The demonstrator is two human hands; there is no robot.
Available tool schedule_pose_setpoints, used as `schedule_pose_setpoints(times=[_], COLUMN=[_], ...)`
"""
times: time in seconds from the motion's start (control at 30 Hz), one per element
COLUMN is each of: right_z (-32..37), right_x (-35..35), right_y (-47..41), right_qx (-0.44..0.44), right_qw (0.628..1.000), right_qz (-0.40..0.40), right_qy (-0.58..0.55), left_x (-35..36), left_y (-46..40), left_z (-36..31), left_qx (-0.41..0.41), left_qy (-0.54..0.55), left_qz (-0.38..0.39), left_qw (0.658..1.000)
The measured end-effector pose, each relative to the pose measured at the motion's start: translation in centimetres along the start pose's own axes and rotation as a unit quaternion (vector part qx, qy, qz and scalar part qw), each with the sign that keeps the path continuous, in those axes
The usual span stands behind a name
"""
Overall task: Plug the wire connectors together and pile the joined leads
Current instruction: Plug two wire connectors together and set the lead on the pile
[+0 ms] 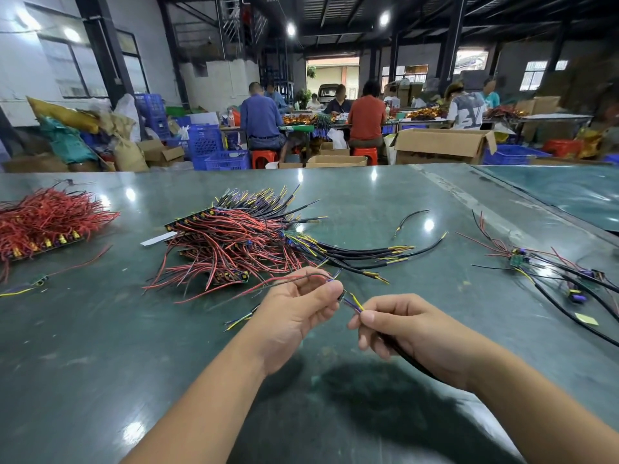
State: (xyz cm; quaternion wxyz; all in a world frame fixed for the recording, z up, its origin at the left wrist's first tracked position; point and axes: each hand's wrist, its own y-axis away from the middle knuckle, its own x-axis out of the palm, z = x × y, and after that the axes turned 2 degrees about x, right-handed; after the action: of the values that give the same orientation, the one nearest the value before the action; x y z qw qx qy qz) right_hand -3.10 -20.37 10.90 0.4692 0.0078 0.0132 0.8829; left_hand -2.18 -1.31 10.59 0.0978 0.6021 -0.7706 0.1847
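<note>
Here, two hands, two leads [351, 301].

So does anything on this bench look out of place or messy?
Mostly not. The wires sit in heaps: a red bundle at far left, a big mixed pile in the middle. A few strays lie apart: one black lead alone beyond the pile, a small yellow scrap at right. Nothing looks damaged.

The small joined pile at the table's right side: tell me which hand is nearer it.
Right. The right hand, gripping a black cable, is on the joined pile's side of the table; the left hand is further away.
</note>
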Motion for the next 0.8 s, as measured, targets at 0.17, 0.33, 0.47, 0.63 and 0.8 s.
schedule_pose_setpoints(times=[0.17, 0.33, 0.47, 0.63, 0.8], right_z=[-0.7, -1.3, -1.5, -1.2, -1.1], right_x=[0.4, 0.8, 1.2, 0.7, 1.0], right_y=[-0.4, -1.1, -1.4, -1.1, -1.3], right_qx=[-0.127, -0.256, -0.167, -0.125, -0.136], right_qw=[0.933, 0.763, 0.904, 0.937, 0.931], right_qz=[-0.160, -0.226, -0.215, -0.217, -0.234], right_qy=[0.295, 0.549, 0.329, 0.244, 0.243], left_x=[0.5, 0.3, 0.2, 0.6, 0.8], left_y=[-0.2, -0.5, -0.2, -0.1, -0.2], left_z=[0.1, 0.4, 0.3, 0.5, 0.6], left_qx=[-0.053, -0.082, -0.076, -0.062, -0.051], left_qy=[-0.007, 0.028, 0.042, 0.055, 0.077], left_qz=[-0.068, -0.122, -0.100, -0.073, -0.081], left_qw=[0.996, 0.989, 0.991, 0.994, 0.992])
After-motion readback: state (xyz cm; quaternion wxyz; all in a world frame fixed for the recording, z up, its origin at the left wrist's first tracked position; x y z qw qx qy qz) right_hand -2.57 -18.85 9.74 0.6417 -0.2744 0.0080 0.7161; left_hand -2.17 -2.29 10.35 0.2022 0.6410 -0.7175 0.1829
